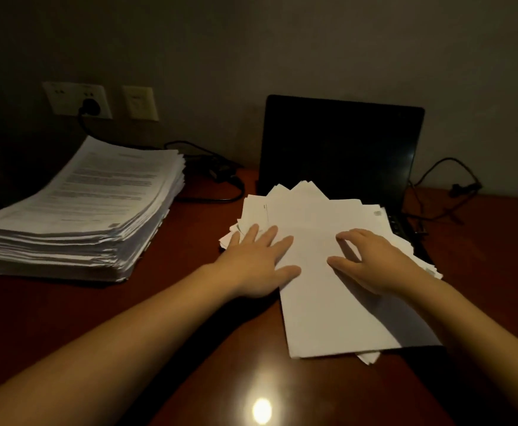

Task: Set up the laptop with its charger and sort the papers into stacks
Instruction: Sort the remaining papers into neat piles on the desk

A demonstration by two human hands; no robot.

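Readable text: nothing I can make out. The top sheet of the tall paper stack has printed lines, too blurred to read. The loose paper pile carries a small mark at its far right corner, also illegible.

Counts:
- Two paper piles.
- One laptop.
- Two wall plates.
- One plug.

The tall stack sits at the left of the desk. The loose pile is fanned over the laptop's keyboard area and overhangs toward me. The laptop is open, screen dark, against the wall.

The plug is in the left socket plate, with a second plate beside it. A black charger cable runs behind the stack toward the laptop. Another cable loops at the laptop's right side.

Left hand lies flat, fingers straight, pressing the pile's left edge. Right hand has its fingers arched, tips and thumb on the top sheet, gripping nothing I can see.
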